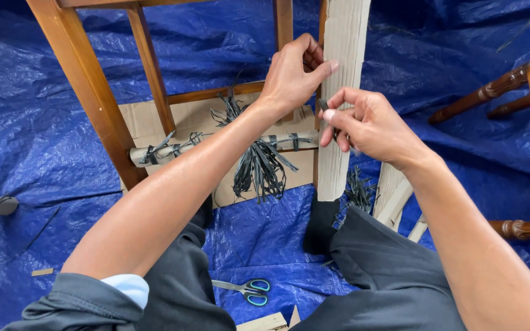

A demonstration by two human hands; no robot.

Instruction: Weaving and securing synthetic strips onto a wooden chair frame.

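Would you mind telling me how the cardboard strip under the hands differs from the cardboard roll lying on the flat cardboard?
The cardboard strip stands upright against the chair frame, pinched by the left hand and right hand; the cardboard roll lies flat, untouched. The strip is bare; the roll is bound with dark ties. Both are pale brown cardboard.

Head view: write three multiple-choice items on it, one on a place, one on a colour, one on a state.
1. Where do the scissors lie?
A. on the tarp, between the person's legs
B. on the chair rail
C. in the right hand

2. What colour is the tarp?
A. green
B. blue
C. grey

3. How is the cardboard strip held?
A. lying flat, untouched
B. upright, both hands on it
C. rolled up on the tarp

Key: A, they rest on the sheet by the knees; B, the sheet is blue; B, left hand and right hand grip it.
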